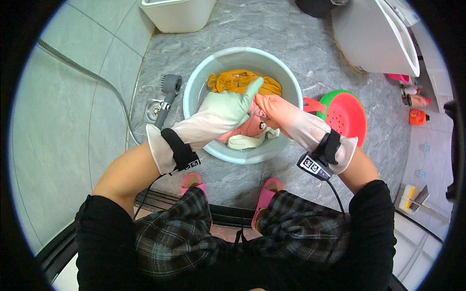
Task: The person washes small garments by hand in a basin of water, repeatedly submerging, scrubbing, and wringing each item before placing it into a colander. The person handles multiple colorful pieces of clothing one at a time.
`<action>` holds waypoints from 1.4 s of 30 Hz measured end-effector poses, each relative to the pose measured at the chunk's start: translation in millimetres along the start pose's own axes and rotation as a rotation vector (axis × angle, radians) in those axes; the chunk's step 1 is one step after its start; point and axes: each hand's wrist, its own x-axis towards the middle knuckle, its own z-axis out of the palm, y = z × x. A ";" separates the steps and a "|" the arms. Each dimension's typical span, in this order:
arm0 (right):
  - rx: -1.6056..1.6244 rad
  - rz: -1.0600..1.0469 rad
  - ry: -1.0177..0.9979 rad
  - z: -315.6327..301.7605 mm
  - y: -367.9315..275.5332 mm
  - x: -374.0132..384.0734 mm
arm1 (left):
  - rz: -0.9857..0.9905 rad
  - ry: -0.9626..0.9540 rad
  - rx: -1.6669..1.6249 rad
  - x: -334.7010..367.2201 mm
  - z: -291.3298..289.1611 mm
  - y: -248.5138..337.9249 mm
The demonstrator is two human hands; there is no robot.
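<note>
A light blue basin point(193, 74) of water and wet laundry stands on the floor before me. Inside it, my left hand point(237, 104), in a green-to-white rubber glove, is closed on a pink garment point(251, 127) with a small dark-and-white print. My right hand point(270, 107), in an orange-to-white glove, grips the same garment close beside the left. Most of the fingertips are hidden by the gloves and folds. A mustard-yellow cloth point(238, 80) lies at the basin's far side, and a whitish cloth point(247, 141) at the near side.
Right of the basin sits a red-and-green plastic strainer point(345, 116). A grey shower head point(171, 85) lies by the floor drain point(154, 110) at left, its hose point(109, 86) running along the wall. White fixtures stand farther back; several bottles point(416, 100) line the right wall.
</note>
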 end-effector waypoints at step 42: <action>-0.115 0.511 0.041 58.1 14.9 6.5 | 0.123 -0.118 0.343 17.3 18.9 -19.3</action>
